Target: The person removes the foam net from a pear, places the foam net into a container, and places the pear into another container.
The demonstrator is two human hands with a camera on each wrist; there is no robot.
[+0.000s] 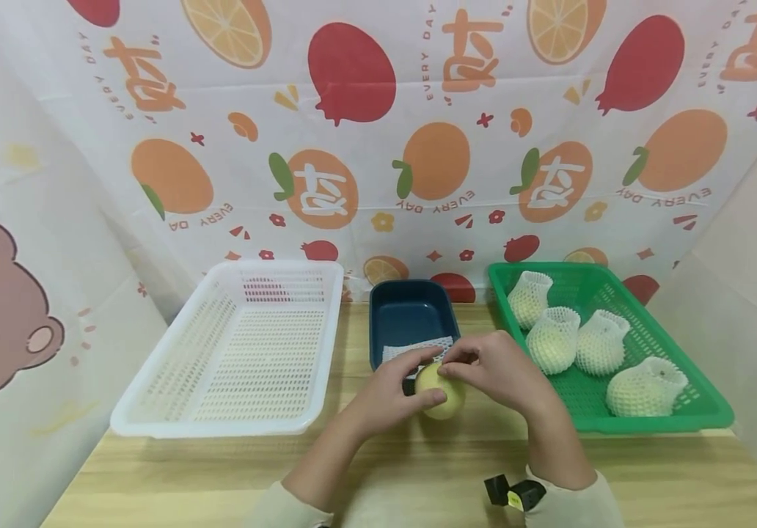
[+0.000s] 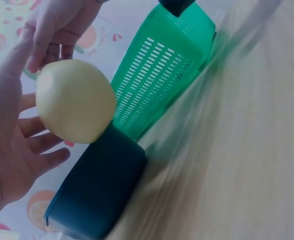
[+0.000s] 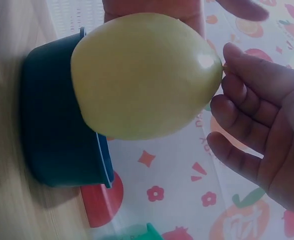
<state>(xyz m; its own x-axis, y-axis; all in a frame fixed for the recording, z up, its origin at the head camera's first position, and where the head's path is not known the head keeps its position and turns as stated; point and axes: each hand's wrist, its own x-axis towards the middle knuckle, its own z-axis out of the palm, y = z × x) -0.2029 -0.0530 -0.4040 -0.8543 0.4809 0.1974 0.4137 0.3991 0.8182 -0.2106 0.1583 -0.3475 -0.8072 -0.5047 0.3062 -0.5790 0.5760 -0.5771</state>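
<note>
A pale yellow-green pear-like fruit (image 1: 441,392) hangs just in front of the dark blue container (image 1: 411,323), its stem pinched by my right hand (image 1: 507,370). The right wrist view shows thumb and index finger at the stem of the fruit (image 3: 147,75), the other fingers loosely bent. My left hand (image 1: 388,392) is around the fruit's left side, thumb across its near side. Seen in the left wrist view, the left hand (image 2: 16,145) has its fingers spread behind the fruit (image 2: 76,100); whether they touch it I cannot tell. White foam netting (image 1: 418,349) lies at the container's near end.
On the left stands a white perforated basket (image 1: 322,381). A green basket (image 1: 662,423) on the right holds several fruits in foam nets, among them one (image 1: 642,389) near its front right corner. Printed cloth (image 1: 378,242) hangs behind the wooden table (image 1: 220,469).
</note>
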